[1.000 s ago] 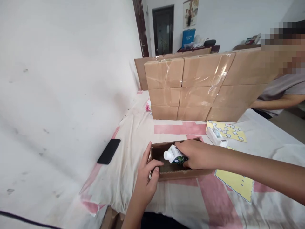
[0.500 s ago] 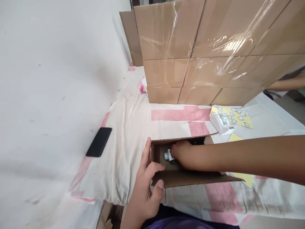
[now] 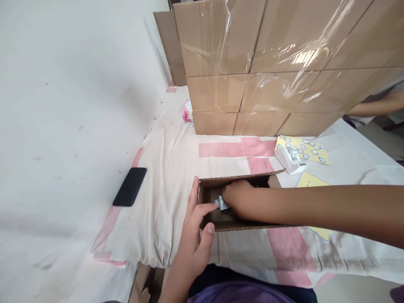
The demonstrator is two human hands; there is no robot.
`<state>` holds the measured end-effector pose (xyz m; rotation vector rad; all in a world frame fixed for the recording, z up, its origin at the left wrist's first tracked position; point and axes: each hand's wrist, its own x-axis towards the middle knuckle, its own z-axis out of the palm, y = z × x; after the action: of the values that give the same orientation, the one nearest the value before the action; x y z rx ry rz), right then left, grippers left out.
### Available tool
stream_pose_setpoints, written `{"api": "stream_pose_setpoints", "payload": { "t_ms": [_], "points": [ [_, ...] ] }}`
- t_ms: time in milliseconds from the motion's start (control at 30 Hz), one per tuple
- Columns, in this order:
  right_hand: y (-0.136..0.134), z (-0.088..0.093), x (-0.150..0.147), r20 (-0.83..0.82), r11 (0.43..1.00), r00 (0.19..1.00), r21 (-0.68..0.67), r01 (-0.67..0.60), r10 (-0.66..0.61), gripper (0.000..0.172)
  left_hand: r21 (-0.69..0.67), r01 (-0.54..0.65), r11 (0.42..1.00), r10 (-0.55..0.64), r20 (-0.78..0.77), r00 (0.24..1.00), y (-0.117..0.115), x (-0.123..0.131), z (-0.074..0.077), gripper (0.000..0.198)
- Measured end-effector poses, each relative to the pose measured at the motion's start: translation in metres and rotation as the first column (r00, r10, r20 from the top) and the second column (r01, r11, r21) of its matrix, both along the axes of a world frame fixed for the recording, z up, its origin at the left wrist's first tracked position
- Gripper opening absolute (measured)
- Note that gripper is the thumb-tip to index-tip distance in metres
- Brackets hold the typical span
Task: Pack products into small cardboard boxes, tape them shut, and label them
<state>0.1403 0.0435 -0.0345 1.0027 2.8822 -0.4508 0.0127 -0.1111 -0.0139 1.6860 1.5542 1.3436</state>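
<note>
An open cardboard box (image 3: 252,228) lies on the cloth-covered table in front of me. My left hand (image 3: 197,229) grips the box's left end, thumb on the near edge and one finger reaching inside. Deep in the box, my right hand (image 3: 241,200) is closed around a small bottle-like item (image 3: 222,203) with a pale cap that points left. The fingertips of my right hand are hidden inside the box, and the forearm crosses its right end.
Behind the box stands a tall stack of plastic-wrapped cartons (image 3: 214,94). A black phone (image 3: 130,187) lies at left by the wall. A white tape dispenser (image 3: 290,160) and yellow sheets (image 3: 311,149) are at right. Another person's arm (image 3: 375,105) shows at far right.
My right hand and the item have shifted slightly left in view. A finger of my left hand has moved to the item's cap. The box's near flap has swung up out of sight.
</note>
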Motion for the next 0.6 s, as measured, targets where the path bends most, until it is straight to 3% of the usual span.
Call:
{"api": "stream_pose_setpoints", "payload": {
  "t_ms": [67, 100, 167, 233, 267, 333, 400, 467, 600],
  "points": [
    [-0.002, 0.046, 0.012, 0.119, 0.996, 0.989, -0.023, -0.083, 0.085, 0.023, 0.021, -0.012, 1.000, 0.011, 0.025, 1.000, 0.001, 0.000, -0.005, 0.030],
    [-0.004, 0.068, 0.024, 0.056, 0.992, 0.991, -0.050, -0.116, 0.119, 0.017, 0.042, -0.019, 0.999, 0.017, 0.042, 0.999, 0.002, 0.001, -0.008, 0.033],
    [-0.008, 0.102, 0.058, -0.147, 0.979, 0.981, -0.140, -0.148, 0.127, 0.018, 0.099, -0.044, 0.994, 0.036, 0.084, 0.996, 0.005, 0.004, -0.014, 0.035],
    [-0.014, 0.111, 0.098, -0.462, 0.986, 0.884, -0.107, -0.130, 0.067, 0.020, 0.158, -0.085, 0.984, 0.064, 0.130, 0.989, 0.008, 0.008, -0.019, 0.036],
    [-0.018, 0.105, 0.116, -0.627, 0.994, 0.778, -0.065, -0.090, 0.030, 0.025, 0.180, -0.105, 0.978, 0.078, 0.151, 0.985, 0.011, 0.010, -0.021, 0.036],
    [-0.026, 0.079, 0.143, -0.876, 1.000, 0.481, -0.004, 0.016, -0.011, 0.029, 0.195, -0.132, 0.972, 0.095, 0.187, 0.978, 0.015, 0.014, -0.023, 0.039],
    [-0.033, 0.047, 0.154, -0.967, 0.992, 0.253, 0.040, 0.120, 0.009, 0.033, 0.198, -0.150, 0.969, 0.105, 0.218, 0.970, 0.018, 0.016, -0.026, 0.045],
    [-0.038, 0.021, 0.152, -0.975, 0.992, 0.220, 0.015, 0.128, -0.014, 0.037, 0.197, -0.166, 0.966, 0.110, 0.266, 0.958, 0.020, 0.017, -0.033, 0.055],
    [-0.039, -0.002, 0.137, -0.936, 0.998, 0.350, -0.021, 0.052, -0.038, 0.047, 0.160, -0.195, 0.968, 0.123, 0.376, 0.918, 0.018, 0.016, -0.054, 0.075]
  ]
}}
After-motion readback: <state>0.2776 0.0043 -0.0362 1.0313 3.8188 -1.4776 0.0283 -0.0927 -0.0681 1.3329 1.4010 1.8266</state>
